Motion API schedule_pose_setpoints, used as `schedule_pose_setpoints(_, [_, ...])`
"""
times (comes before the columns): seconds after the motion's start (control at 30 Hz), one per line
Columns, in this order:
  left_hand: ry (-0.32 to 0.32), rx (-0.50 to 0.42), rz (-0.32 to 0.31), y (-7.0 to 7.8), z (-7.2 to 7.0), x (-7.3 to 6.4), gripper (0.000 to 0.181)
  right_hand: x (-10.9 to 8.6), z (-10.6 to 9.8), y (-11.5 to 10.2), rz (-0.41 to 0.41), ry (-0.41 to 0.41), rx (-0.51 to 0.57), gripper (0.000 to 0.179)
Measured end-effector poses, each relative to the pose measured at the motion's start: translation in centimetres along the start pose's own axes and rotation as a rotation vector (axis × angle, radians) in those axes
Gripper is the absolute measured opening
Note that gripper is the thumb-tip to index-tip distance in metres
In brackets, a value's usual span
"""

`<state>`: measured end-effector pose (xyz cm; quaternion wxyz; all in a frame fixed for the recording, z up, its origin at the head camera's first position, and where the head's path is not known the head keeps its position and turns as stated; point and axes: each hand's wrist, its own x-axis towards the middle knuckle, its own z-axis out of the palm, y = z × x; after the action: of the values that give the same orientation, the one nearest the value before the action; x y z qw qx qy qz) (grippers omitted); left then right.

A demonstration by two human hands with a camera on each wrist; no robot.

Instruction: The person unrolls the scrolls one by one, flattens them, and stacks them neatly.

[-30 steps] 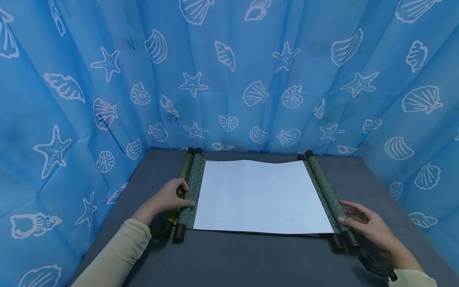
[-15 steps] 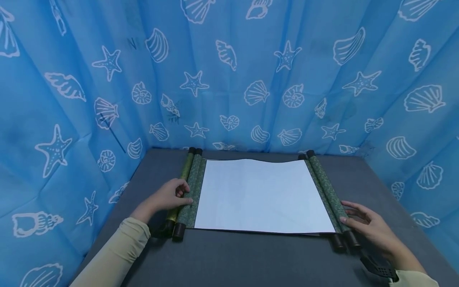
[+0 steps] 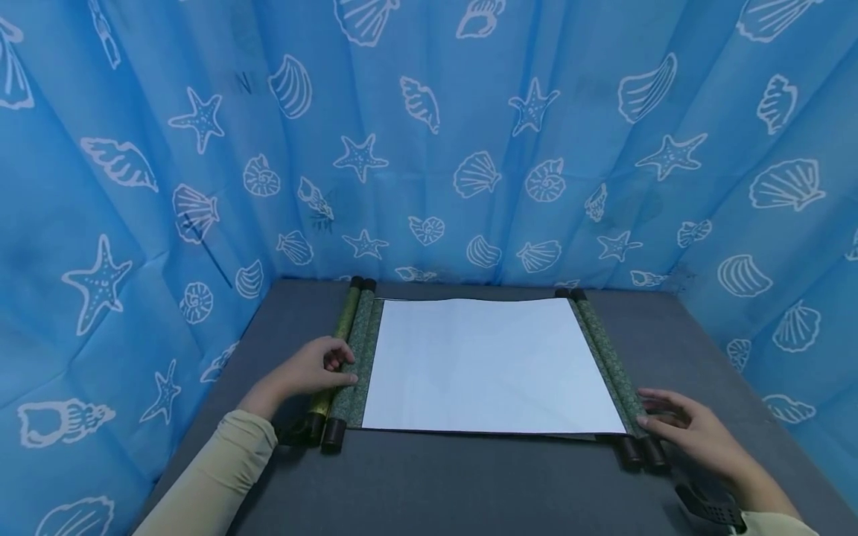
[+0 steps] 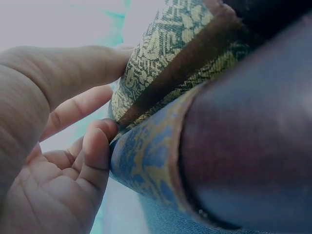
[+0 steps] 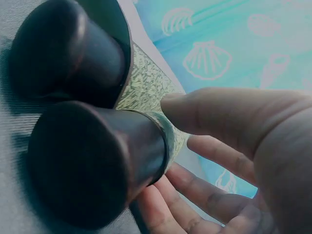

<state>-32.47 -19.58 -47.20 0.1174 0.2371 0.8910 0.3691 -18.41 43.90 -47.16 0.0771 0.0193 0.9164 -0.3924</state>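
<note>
A scroll lies unrolled on the dark grey table, its blank white sheet (image 3: 489, 365) edged by green brocade. At its left end a green roll (image 3: 350, 376) lies beside an olive-gold roll (image 3: 346, 316), which looks blue and gold in the left wrist view. My left hand (image 3: 311, 366) holds these rolls, thumb on the green one, fingers curled against the patterned roll (image 4: 148, 151). At the right end, my right hand (image 3: 697, 432) grips the outer green roll (image 3: 606, 357) near its front. Dark end knobs (image 5: 78, 165) show in the right wrist view; my fingers reach behind the roll.
The grey tabletop (image 3: 469, 487) extends around the scroll. A blue curtain (image 3: 429, 149) printed with white shells and starfish hangs behind the table and along both sides. A dark strap (image 3: 710, 506) sits at my right wrist.
The outer right roll has shifted slightly left and lower, closer against the inner one. My right hand has dropped a little with it. The left hand has barely moved.
</note>
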Motion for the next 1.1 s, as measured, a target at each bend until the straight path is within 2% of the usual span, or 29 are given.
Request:
schedule_pose_setpoints(0.37, [-0.018, -0.011, -0.013, -0.1, -0.3, -0.1, 0.037, 0.3, 0.4, -0.3, 0.006, 0.006, -0.016, 0.064])
schedule_pose_setpoints(0.67, [-0.017, -0.018, -0.026, 0.7, -0.3, -0.5, 0.047, 1.0, -0.4, -1.4, -0.024, -0.052, -0.050, 0.065])
schedule_pose_setpoints(0.83, [0.011, -0.046, -0.013, 1.0, -0.2, -0.6, 0.043, 1.3, -0.6, -2.0, -0.028, -0.049, -0.055, 0.065])
schedule_pose_setpoints(0.93, [0.050, -0.043, -0.005, 1.2, -0.2, -0.7, 0.040, 1.7, -0.7, -2.3, -0.047, -0.026, -0.079, 0.064])
schedule_pose_setpoints(1.1, [0.127, 0.018, -0.004, 1.5, -0.1, -0.9, 0.034, 1.8, -0.2, -2.8, -0.104, 0.033, -0.114, 0.058])
